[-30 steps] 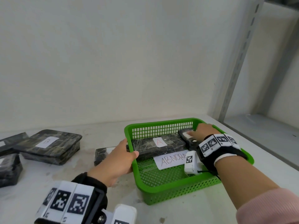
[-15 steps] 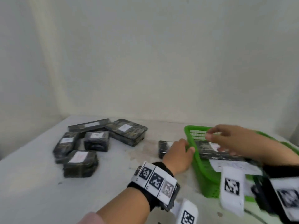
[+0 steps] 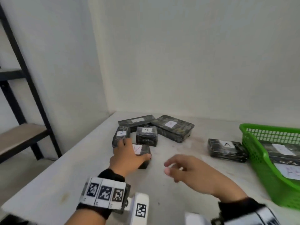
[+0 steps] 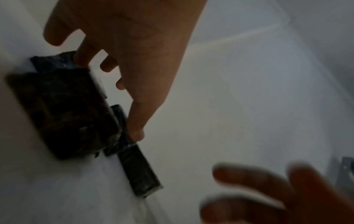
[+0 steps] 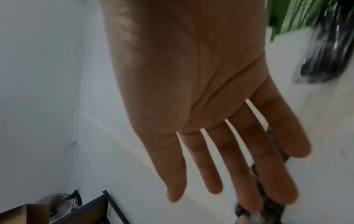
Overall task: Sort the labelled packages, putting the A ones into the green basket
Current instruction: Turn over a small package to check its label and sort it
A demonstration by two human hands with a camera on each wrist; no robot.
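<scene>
Both hands have left the green basket (image 3: pixel 253 153) since a second ago: the left hand (image 3: pixel 128 157), which held the basket rim, now lies on the nearest small package (image 3: pixel 142 149) in the cluster at the left, and the right hand (image 3: pixel 193 171), which was inside the basket, hangs above bare table (image 3: pixel 65 184).

At far left, a black shelf frame (image 3: pixel 24 78) stands beyond the table's left edge. The left hand's fingers spread over the package, thumb at its right side and fingertips toward the A package (image 3: pixel 121 135) behind; whether they clasp it cannot be told. An A-labelled cube (image 3: pixel 146 135) sits just behind, with a long flat package (image 3: pixel 136 121) and a larger flat package (image 3: pixel 172 128) at the back near the wall.

Open tabletop runs between this cluster and the right hand, whose fingers are straight, slightly parted and empty in the right wrist view. Further right, a flat A package (image 3: pixel 227 149) lies just beside the basket's left wall. The basket reaches the right edge and holds a labelled package (image 3: pixel 282 151) and a paper sheet (image 3: pixel 290 171).
</scene>
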